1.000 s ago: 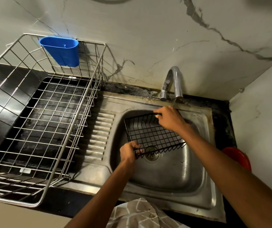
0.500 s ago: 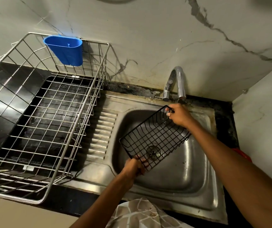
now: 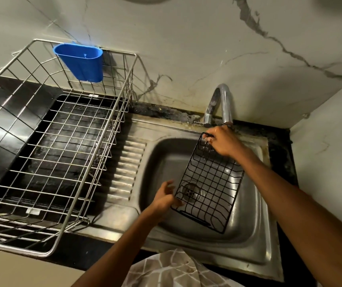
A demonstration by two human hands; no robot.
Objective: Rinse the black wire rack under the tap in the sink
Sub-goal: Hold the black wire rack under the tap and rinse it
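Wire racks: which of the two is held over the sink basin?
The small black wire rack, gripped by the right hand; the large silver dish rack sits on the counter.

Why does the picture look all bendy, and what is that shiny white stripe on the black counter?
Head view: the wide lens bows straight lines, so the silver wire basket flares outward; the stripe is light glaring off the glossy black counter; the left hand beside the black wire rack looks slightly smeared; the sink gleams softly.

at my twelve o'clock, a veined white marble wall point(image 3: 197, 48); black countertop point(image 3: 6, 96) at nine o'clock.
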